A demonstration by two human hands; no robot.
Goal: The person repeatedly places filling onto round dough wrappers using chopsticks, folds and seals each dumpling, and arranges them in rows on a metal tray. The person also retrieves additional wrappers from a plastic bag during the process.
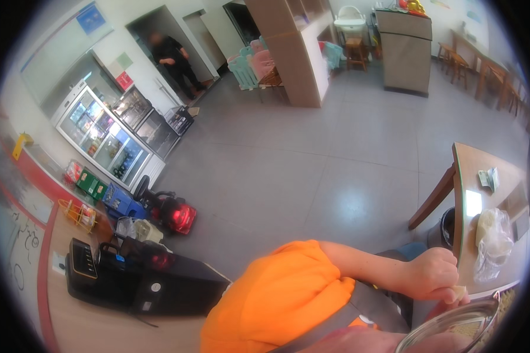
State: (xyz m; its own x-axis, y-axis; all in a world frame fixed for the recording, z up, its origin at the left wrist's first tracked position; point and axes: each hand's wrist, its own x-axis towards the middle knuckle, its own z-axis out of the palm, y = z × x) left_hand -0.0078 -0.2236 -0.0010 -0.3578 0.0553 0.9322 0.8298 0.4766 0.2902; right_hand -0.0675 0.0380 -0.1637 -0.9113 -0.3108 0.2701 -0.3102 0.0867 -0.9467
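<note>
At the lower right, my left hand is closed, with a small pale piece of food, perhaps dough, at its fingertips. The arm above it wears an orange sleeve. My right forearm enters along the bottom edge. Only a part of my right hand shows, close below the left fingers, so its grip is unclear. A round shiny rim, of a bowl or a lid, overlaps it. Small pale grains or pieces lie beside and behind this rim.
A wooden table at right bears a clear plastic bag and folded paper. A dark bin stands beneath. At left are a counter with a black machine, a red-and-black scooter and a glass-door fridge. A person stands in the doorway.
</note>
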